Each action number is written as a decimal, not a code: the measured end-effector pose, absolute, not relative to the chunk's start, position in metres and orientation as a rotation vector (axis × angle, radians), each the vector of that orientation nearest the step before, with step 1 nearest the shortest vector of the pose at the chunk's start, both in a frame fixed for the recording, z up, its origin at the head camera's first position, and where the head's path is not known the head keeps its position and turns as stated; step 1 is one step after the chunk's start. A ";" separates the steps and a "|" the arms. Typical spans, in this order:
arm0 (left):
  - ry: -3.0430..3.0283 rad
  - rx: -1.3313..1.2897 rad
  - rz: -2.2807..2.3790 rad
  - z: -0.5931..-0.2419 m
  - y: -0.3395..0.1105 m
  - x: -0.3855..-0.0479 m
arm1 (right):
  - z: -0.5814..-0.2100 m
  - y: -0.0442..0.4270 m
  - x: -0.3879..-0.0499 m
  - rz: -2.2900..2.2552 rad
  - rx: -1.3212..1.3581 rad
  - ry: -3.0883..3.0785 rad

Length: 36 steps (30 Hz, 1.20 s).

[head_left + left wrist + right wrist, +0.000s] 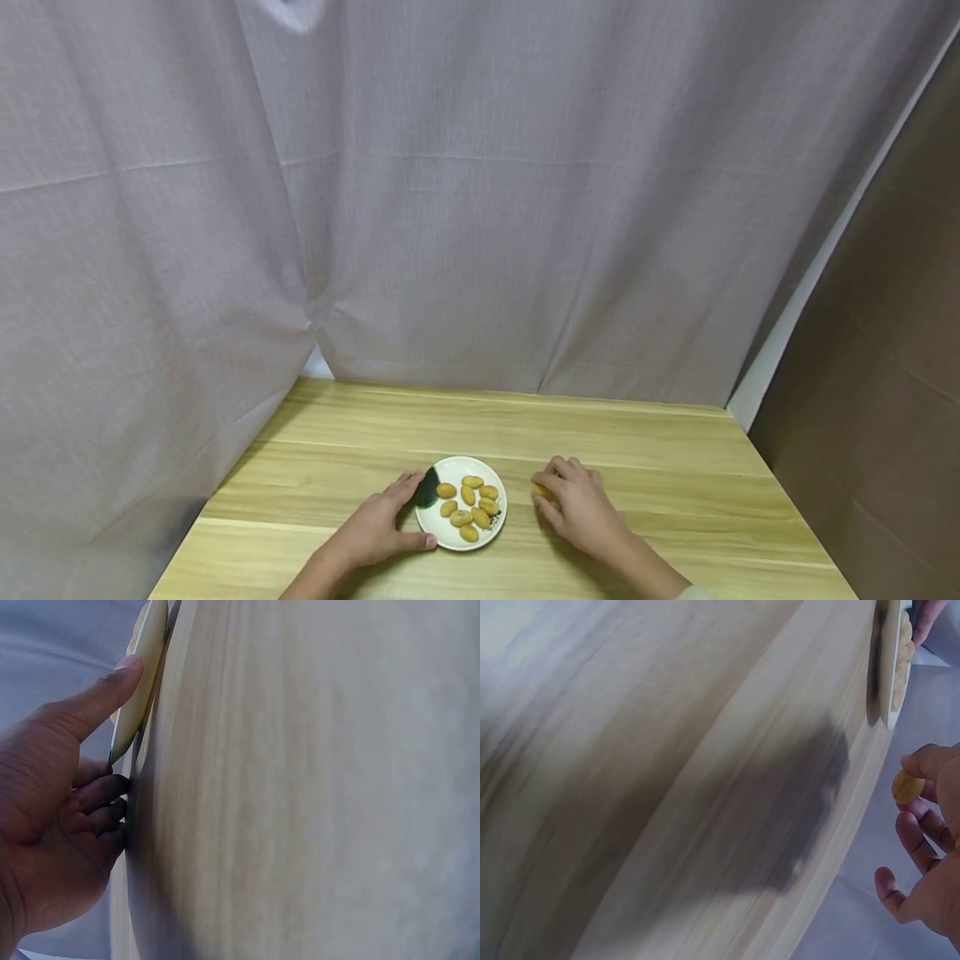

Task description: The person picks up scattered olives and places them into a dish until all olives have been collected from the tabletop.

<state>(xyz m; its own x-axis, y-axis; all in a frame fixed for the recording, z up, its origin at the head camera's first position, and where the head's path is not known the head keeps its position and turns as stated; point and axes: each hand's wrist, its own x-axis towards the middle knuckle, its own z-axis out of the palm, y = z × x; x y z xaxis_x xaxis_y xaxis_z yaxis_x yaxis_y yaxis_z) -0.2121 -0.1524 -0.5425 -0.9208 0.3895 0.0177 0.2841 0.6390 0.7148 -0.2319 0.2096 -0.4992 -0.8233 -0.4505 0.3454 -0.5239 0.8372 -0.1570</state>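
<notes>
A white round plate with a dark green patch on its left side holds several small yellow oval fruits. My left hand grips the plate's left edge, thumb at the near rim and fingers at the far left; in the left wrist view its thumb lies against the pale plate. To the right of the plate, my right hand pinches one yellow oval fruit between thumb and fingers. The right wrist view shows this fruit held above the table, apart from the plate.
The light wooden table runs back to a grey curtain along its far edge. More curtain hangs at the left, and a brown panel stands along the right side.
</notes>
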 end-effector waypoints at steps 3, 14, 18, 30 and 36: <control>2.715 0.557 1.148 -0.542 -0.153 -0.211 | -0.501 0.206 -0.233 0.365 0.755 -2.712; 2.719 0.556 1.143 -0.543 -0.153 -0.212 | -0.502 0.193 -0.237 0.398 0.796 -2.695; 2.714 0.555 1.150 -0.543 -0.153 -0.212 | -0.503 0.188 -0.239 0.397 0.797 -2.705; 2.722 0.553 1.140 -0.543 -0.153 -0.212 | -0.506 0.172 -0.243 0.432 0.798 -2.737; 2.721 0.555 1.144 -0.543 -0.153 -0.212 | -0.505 0.165 -0.245 0.452 0.794 -2.736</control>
